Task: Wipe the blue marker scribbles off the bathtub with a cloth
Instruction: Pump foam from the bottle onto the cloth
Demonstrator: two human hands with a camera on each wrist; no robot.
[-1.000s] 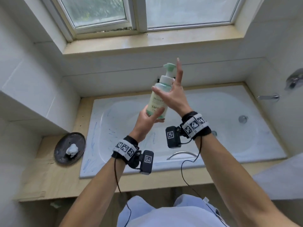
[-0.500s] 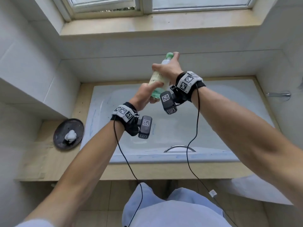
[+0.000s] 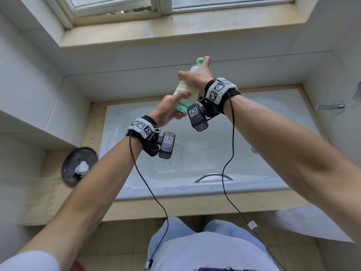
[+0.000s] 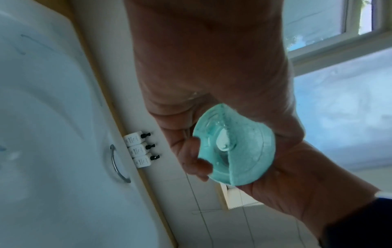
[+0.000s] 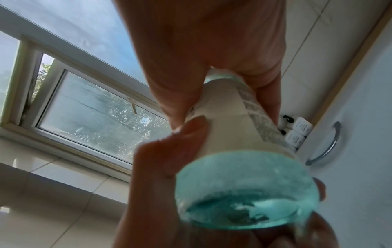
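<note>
Both hands are up in the air over the bathtub (image 3: pixel 244 137), sharing one pump bottle (image 3: pixel 184 91) with a cream label and a green see-through bottom. The left hand (image 3: pixel 168 111) has its thumb and fingers curled around the lower end of it. The right hand (image 3: pixel 196 75) is wrapped around the upper part, with a finger up by the green pump head. The bottle is tilted, top pointing toward the window sill (image 3: pixel 175 26).

Blue marker scribbles (image 3: pixel 172 159) are on the tub floor and along its near rim and left end. The cloth (image 3: pixel 82 167), a small white wad, sits on a dark round plate (image 3: pixel 72 163) on the wooden ledge by the tub's left end, well apart from both hands. Three small white bottles (image 4: pixel 137 149) stand at the tub's far edge by a metal handle (image 4: pixel 117 165).
</note>
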